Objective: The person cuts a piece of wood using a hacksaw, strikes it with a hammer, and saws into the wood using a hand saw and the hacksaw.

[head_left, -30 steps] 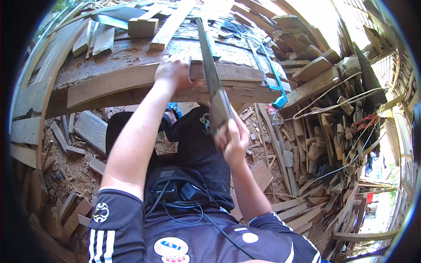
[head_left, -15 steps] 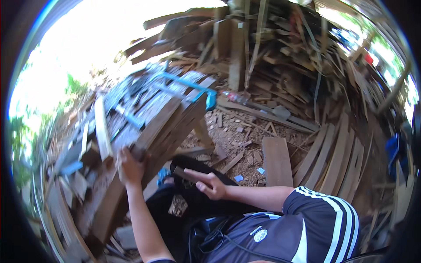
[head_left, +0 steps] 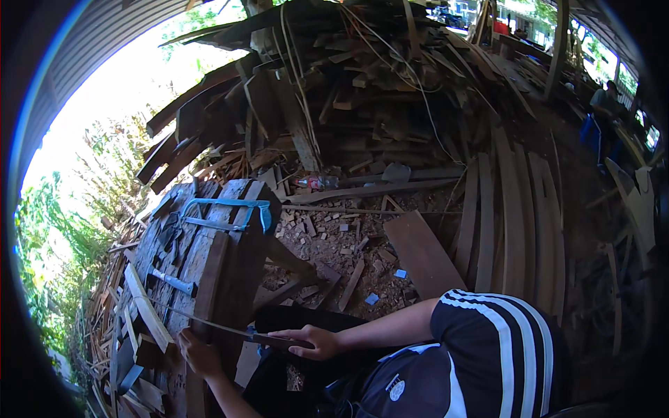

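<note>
My right hand is closed on the wooden handle of a long saw, whose thin blade extends leftward across a plank on the rough wooden bench. My left hand is curled round the plank's edge, just below the blade. A blue hacksaw lies at the bench's far end, and a tool with a light blue handle lies nearer, above the saw blade. A pale wooden strip rests on the bench left of my hands.
A tall lumber pile fills the back. Long planks and a wide board lie on the right among offcuts, with a plastic bottle behind. A person is at the far right back. Plants grow on the left.
My view has swung to the right, so the bench now sits at the left and more lumber shows. My hands stay on the saw and plank, with the blade now lying crosswise to the plank.
</note>
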The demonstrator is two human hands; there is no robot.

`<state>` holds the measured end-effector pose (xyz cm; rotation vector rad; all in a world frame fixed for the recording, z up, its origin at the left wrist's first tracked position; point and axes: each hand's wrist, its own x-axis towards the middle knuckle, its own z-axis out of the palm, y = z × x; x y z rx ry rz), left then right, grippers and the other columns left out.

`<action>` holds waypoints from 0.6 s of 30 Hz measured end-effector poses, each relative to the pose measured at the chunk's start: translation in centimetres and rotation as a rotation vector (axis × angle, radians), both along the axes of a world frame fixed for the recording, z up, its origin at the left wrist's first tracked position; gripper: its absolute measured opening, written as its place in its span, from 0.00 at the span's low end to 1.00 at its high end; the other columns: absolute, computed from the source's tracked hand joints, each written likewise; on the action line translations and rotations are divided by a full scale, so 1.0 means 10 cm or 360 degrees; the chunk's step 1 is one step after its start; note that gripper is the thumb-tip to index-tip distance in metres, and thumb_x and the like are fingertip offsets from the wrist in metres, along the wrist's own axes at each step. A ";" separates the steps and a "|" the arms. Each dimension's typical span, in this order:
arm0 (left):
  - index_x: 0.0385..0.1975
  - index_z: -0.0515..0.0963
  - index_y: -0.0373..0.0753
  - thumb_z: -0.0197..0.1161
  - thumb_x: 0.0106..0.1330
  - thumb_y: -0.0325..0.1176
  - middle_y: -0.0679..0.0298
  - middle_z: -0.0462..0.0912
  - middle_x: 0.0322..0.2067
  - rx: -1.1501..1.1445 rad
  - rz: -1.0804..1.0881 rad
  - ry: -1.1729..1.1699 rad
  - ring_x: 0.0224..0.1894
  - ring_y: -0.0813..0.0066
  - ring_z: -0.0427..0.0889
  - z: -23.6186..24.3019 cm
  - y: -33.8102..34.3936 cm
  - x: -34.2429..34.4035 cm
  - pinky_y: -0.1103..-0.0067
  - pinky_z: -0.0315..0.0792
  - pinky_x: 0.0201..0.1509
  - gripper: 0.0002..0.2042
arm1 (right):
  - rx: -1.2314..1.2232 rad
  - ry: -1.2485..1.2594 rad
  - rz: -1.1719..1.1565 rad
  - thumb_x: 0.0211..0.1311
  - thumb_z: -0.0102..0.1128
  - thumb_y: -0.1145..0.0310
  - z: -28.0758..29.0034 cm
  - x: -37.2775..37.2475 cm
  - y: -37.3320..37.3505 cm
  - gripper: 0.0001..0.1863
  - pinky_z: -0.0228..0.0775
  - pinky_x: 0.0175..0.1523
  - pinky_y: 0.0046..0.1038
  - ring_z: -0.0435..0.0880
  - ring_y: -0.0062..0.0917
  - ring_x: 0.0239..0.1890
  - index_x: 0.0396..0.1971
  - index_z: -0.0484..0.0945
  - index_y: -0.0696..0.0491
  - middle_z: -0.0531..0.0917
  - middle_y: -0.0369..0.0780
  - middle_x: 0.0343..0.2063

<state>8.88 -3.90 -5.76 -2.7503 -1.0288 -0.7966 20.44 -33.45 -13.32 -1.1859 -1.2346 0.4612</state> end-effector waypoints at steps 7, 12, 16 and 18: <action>0.44 0.69 0.32 0.76 0.53 0.38 0.44 0.78 0.45 0.0080 -0.0011 -0.0102 0.51 0.42 0.78 -0.08 0.10 0.01 0.58 0.72 0.56 0.26 | -0.0084 0.0010 0.0108 0.70 0.52 0.63 0.06 0.01 0.00 0.36 0.76 0.46 0.33 0.87 0.36 0.34 0.76 0.55 0.53 0.86 0.48 0.37; 0.43 0.71 0.32 0.75 0.54 0.40 0.45 0.79 0.44 0.0074 -0.0003 -0.0077 0.51 0.43 0.78 -0.08 0.06 0.05 0.59 0.73 0.55 0.25 | -0.0019 0.0038 0.0102 0.70 0.52 0.63 -0.02 0.01 0.01 0.37 0.76 0.46 0.33 0.87 0.36 0.34 0.76 0.55 0.54 0.85 0.48 0.36; 0.45 0.71 0.32 0.75 0.53 0.38 0.46 0.79 0.45 0.0045 -0.0019 -0.0059 0.52 0.43 0.78 -0.02 0.02 0.00 0.59 0.73 0.56 0.25 | 0.0016 0.0037 0.0115 0.70 0.52 0.62 0.07 -0.01 -0.07 0.37 0.75 0.45 0.33 0.86 0.36 0.32 0.76 0.53 0.54 0.85 0.47 0.33; 0.46 0.71 0.32 0.75 0.53 0.38 0.46 0.79 0.45 0.0026 -0.0017 -0.0012 0.52 0.44 0.78 -0.03 0.01 0.01 0.59 0.73 0.56 0.25 | 0.0005 0.0069 0.0134 0.70 0.52 0.62 0.09 -0.01 -0.10 0.37 0.75 0.44 0.34 0.86 0.36 0.32 0.76 0.53 0.54 0.85 0.47 0.33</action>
